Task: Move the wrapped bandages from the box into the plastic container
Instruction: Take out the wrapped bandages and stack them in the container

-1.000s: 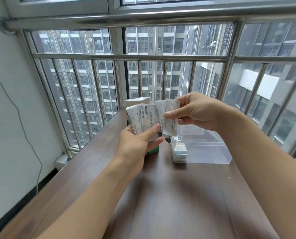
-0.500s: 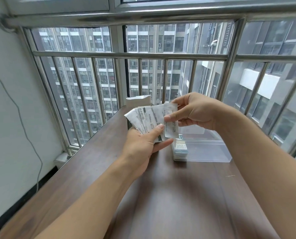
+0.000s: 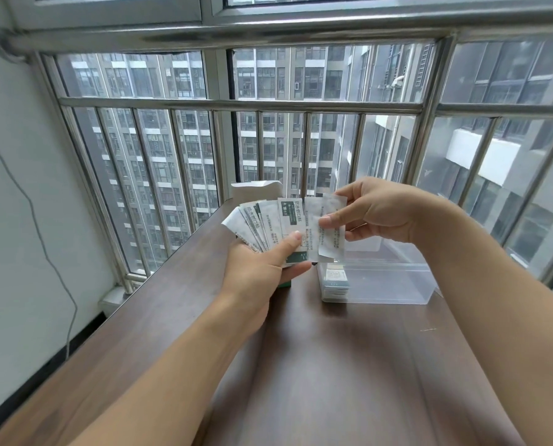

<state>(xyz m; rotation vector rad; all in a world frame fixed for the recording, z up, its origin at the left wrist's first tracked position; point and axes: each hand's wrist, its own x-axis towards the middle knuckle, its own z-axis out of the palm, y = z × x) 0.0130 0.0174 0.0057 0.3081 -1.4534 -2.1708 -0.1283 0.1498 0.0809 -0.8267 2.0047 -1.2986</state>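
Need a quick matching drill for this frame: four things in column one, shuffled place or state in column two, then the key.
Column one:
1. left hand
2. right hand
3. plastic container
4. box

Column two:
A. stands on the table behind the fanned bandages, flap up
B. pinches a single wrapped bandage at the fan's right end
C. holds a fan of wrapped bandages, thumb on top
D. sits on the table with a small stack at its left end

Pairs: 1-C, 2-B, 3-D, 4-A
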